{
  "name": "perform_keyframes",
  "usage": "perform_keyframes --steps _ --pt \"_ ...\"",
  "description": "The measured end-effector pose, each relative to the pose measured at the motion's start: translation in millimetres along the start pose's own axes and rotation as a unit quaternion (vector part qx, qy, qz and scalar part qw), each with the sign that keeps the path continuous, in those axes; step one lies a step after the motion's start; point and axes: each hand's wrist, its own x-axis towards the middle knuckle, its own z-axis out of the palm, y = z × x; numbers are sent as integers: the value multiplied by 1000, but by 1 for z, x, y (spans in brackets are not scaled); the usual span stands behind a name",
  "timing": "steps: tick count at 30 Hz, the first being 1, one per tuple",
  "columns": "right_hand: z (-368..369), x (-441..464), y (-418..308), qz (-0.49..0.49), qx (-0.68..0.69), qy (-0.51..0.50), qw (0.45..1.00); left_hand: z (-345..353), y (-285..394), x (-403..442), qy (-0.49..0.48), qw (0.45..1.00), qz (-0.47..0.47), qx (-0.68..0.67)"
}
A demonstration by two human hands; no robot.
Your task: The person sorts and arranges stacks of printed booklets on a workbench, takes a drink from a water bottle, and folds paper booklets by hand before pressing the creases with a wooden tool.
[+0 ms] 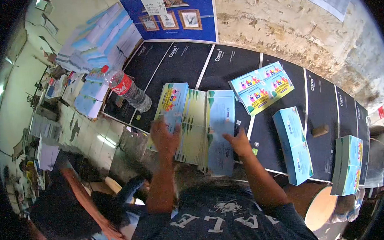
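Observation:
Printed booklets lie in a long fanned row in front of me, their cream page edges (192, 126) showing in the middle. At the row's left end, a colourful front cover (172, 101) faces up; at its right end lies a light blue back cover (221, 118). My left hand (165, 138) is over the lower left of the row, slightly blurred, thumb apart from the fingers. By the right side of the blue cover, my right hand (239, 143) has its thumb stretched out and holds nothing visible. Whether either hand touches the booklets is hard to tell.
Right of the row are a booklet stack (263, 89), a tilted stack (293, 143), another stack (348, 164) and a small wooden block (320, 130). A water bottle (128, 90) stands at left on the black table covering (236, 62). Another person's arm (86, 202) shows lower left.

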Motion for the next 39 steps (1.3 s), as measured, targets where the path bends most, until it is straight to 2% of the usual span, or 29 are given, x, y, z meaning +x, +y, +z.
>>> perform_keyframes --steps 1,2,3,4,5,7,8,10,11,13,14,15,17,20,22,23,25,27,28,30,33,34,36,38,39 --pt "3 -1 -6 4 32 -41 999 11 -31 11 -2 995 -49 88" --pt "9 3 -9 1 32 -40 999 23 -58 23 1 995 -49 87" --pt "19 9 -8 2 4 -34 999 35 -83 32 -77 993 -79 32" --pt "33 17 -3 3 -25 -30 999 33 -87 38 -155 982 -110 -24" --pt "49 27 -2 1 -25 -29 999 33 -90 41 -153 982 -110 -25" --pt "81 49 1 30 71 -73 994 4 -62 43 -199 961 -174 -80" --pt "86 48 -15 25 70 -75 994 -10 -53 46 -195 962 -175 -81" --pt "84 35 -57 41 13 -52 998 -30 -43 52 -271 909 -233 -215" --pt "80 30 -69 41 15 -54 998 -27 -50 56 -270 909 -233 -213" --pt "71 30 -79 107 -81 109 985 -15 -65 65 -300 892 -198 -275" --pt "62 39 -73 160 -68 97 980 -12 -68 68 -300 891 -199 -278" --pt "56 49 -60 157 -73 95 980 -13 -67 69 -303 895 -196 -264" --pt "59 73 -37 183 130 -18 974 -16 -60 68 -294 899 -203 -252" --pt "93 86 -40 125 149 -74 978 -13 -70 70 -251 912 -241 -217" --pt "88 82 -63 96 157 -93 978 17 -94 75 -235 949 -156 -142" --pt "69 60 -91 134 172 -89 972 21 -98 75 -229 958 -129 -116" --pt "61 45 -114 169 188 -88 964 -10 -82 79 -288 932 -172 -140" --pt "60 36 -111 162 290 -119 936 -40 -62 79 -303 925 -169 -155" --pt "69 45 -99 162 288 -119 936 -46 -57 78 -317 918 -165 -172" --pt "96 69 -74 103 270 -175 941 -5 -89 82 -300 923 -176 -164" --pt "83 63 -87 88 274 -209 935 13 -110 83 -289 924 -186 -166" --pt "84 58 -90 90 274 -209 934 15 -113 81 -298 920 -183 -177" --pt "93 49 -100 115 263 -121 950 30 -123 81 -292 923 -183 -171" --pt "97 64 -77 107 259 -139 950 22 -120 75 -288 925 -184 -165" --pt "98 69 -68 99 255 -155 949 0 -106 68 -246 936 -201 -153"
